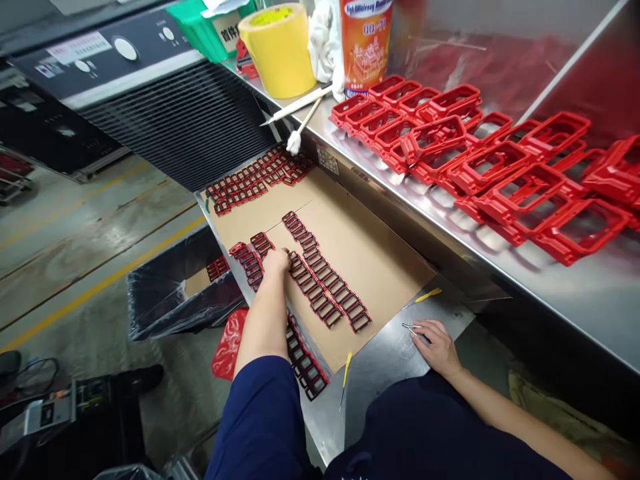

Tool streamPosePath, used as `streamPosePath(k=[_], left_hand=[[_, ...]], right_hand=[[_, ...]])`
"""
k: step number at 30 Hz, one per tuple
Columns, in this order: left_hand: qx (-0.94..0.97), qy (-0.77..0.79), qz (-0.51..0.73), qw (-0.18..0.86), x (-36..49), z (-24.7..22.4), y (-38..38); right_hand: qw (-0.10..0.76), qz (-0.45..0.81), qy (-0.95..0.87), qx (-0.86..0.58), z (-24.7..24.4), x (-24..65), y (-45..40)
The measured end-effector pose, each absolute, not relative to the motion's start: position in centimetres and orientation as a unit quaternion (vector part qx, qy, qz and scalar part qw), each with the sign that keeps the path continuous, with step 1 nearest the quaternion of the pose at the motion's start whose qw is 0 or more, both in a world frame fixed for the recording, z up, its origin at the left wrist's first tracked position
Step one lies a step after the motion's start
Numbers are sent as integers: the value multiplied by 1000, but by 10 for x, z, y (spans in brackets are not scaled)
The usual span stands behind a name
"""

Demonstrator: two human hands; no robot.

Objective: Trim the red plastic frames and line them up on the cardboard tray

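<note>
Frames (324, 287) in dozens, two yellow-handled tools (347, 364)

I have cardboard sheet (380, 227) on bench (370, 407), shelf (575, 313) along right, bin (150, 313) left and below. Frame rows (320, 282) on sheet: some at far end, others mid-sheet, left hand (276, 260) among them. Tweezers (411, 327) in right hand (437, 347), over bench right of near pick (347, 371). On shelf, far to near: tape roll (287, 57), bottle (367, 47), frame pile (537, 197).
</note>
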State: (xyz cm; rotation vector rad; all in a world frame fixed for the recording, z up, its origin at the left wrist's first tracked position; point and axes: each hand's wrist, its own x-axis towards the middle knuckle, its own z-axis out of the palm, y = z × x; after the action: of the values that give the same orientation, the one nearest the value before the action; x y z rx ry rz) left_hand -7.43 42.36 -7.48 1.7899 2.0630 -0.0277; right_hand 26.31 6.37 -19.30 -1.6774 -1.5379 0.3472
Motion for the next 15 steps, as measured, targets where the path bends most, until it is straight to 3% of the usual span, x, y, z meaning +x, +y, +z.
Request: streamPosePath(k=[4, 7, 9, 12, 15], left_hand=[[613, 750, 96, 227, -77, -42, 397], [601, 721, 169, 300, -64, -33, 323], [591, 687, 183, 382, -43, -40, 250], [549, 635, 206, 504, -5, -52, 142], [470, 580, 271, 607, 19, -55, 72]], right_hand=[[425, 202, -578, -667, -176, 263, 71], [419, 294, -567, -645, -136, 257, 75], [405, 388, -566, -605, -97, 249, 77], [357, 654, -480, -463, -44, 232, 84], [315, 789, -320, -420, -23, 217, 88]])
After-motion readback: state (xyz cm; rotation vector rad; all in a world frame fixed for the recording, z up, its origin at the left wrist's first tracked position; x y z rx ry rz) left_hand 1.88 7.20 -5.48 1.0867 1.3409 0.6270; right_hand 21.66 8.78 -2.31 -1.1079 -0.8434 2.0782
